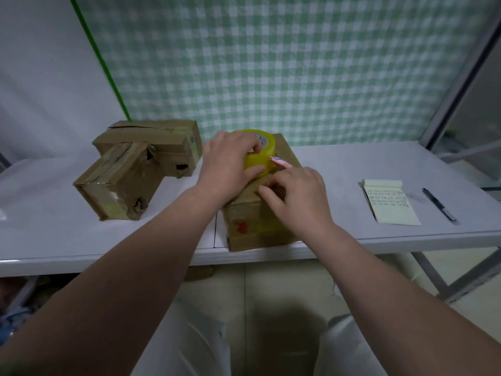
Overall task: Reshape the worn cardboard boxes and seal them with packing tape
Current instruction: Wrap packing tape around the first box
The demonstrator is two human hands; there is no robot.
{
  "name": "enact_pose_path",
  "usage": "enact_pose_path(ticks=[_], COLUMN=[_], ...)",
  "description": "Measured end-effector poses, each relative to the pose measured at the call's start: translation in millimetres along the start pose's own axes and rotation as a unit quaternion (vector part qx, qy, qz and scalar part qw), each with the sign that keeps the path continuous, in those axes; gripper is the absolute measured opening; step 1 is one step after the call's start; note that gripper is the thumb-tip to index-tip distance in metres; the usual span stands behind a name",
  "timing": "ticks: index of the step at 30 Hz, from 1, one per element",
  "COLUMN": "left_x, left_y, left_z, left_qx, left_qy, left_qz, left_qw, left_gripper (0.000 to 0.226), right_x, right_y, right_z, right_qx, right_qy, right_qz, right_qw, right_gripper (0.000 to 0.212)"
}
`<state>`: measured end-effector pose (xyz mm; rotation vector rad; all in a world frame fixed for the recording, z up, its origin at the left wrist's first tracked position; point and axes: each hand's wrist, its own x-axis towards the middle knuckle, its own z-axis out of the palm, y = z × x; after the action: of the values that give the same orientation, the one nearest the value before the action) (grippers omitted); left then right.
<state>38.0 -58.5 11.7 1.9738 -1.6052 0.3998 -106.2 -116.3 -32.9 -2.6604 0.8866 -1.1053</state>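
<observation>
Grips the tape roll [260,154] by its rim in the curled left hand [227,165], atop the worn box [250,226] near the table [341,169] edge. Rests bent fingertips of the right hand [296,198] on the box top beside it; pinching tape or not, cannot tell. Probably light, stiff, slick: best held by the rim.

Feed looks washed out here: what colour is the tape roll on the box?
Yellow, translucent tape roll, seen in the head view, held by the left hand.

Notepad [390,206] handwriting, box [244,226] print — too blurred to read
</observation>
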Motion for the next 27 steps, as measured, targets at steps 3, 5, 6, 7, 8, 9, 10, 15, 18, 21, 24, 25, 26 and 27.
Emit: enact_pose_path(ticks=[3, 5, 6, 7, 8, 9, 10, 15, 18, 21, 24, 25, 26, 27], left_x=[-26.6, -47.6, -56.7, -64.2, -70.1, -74.4, -77.2, -82.3, -86.9, -83.6, -78.1, -77.7, -77.7, -77.7], left_y=[-12.0, -20.7, -24.8, -28.9, -31.4, -33.1, -34.3, -35.2, -36.4, -32.7, -24.4, -23.3, -23.6, -25.1], left_z=[1.8, 7.5, 11.3, 15.2, 18.3, 21.1, 23.1, 22.8, 19.9, 16.7, 17.9, 19.3, 20.5, 21.3], left_qx=[-0.017, -0.023, -0.020, -0.021, -0.031, -0.049, -0.065, -0.035, 0.006, -0.006, -0.035, -0.041, -0.043, -0.041], left_qy=[0.067, 0.083, 0.077, 0.064, 0.045, 0.028, 0.020, -0.013, -0.029, -0.004, 0.019, 0.020, 0.020, 0.018], left_qz=[-0.011, -0.025, -0.027, -0.026, -0.025, -0.026, -0.026, -0.012, -0.001, -0.008, -0.048, -0.053, -0.050, -0.040], left_qw=[0.998, 0.996, 0.996, 0.997, 0.998, 0.998, 0.997, 0.999, 1.000, 1.000, 0.998, 0.998, 0.998, 0.998], left_gripper=[0.051, 0.060, 0.062, 0.064, 0.064, 0.064, 0.064, 0.066, 0.076, 0.074, 0.063, 0.059, 0.055, 0.054], right_x=[-6.9, -9.8, -10.7, -11.4, -11.9, -12.5, -13.1, -14.6, -15.8, -19.7, -26.8, -29.5, -31.8, -33.6], right_y=[2.4, 2.6, 2.7, 2.6, 3.2, 3.9, 4.8, 6.1, 9.1, 15.2, 20.6, 21.3, 22.0, 22.0], right_z=[7.6, 12.0, 13.9, 15.3, 16.8, 17.9, 18.7, 17.0, 13.8, 9.5, 5.6, 4.4, 3.3, 2.2], right_qx=[-0.012, -0.008, -0.001, 0.008, 0.016, 0.022, 0.025, 0.040, 0.053, 0.071, 0.109, 0.133, 0.155, 0.171], right_qy=[0.046, 0.082, 0.093, 0.099, 0.102, 0.101, 0.098, 0.072, 0.044, 0.050, 0.062, 0.055, 0.046, 0.039], right_qz=[-0.018, -0.026, -0.030, -0.031, -0.031, -0.030, -0.029, -0.017, -0.009, 0.000, 0.060, 0.088, 0.111, 0.124], right_qw=[0.999, 0.996, 0.995, 0.995, 0.994, 0.994, 0.994, 0.996, 0.998, 0.996, 0.990, 0.986, 0.981, 0.977], right_gripper=[0.031, 0.027, 0.026, 0.026, 0.026, 0.026, 0.027, 0.029, 0.032, 0.026, 0.026, 0.029, 0.031, 0.034])
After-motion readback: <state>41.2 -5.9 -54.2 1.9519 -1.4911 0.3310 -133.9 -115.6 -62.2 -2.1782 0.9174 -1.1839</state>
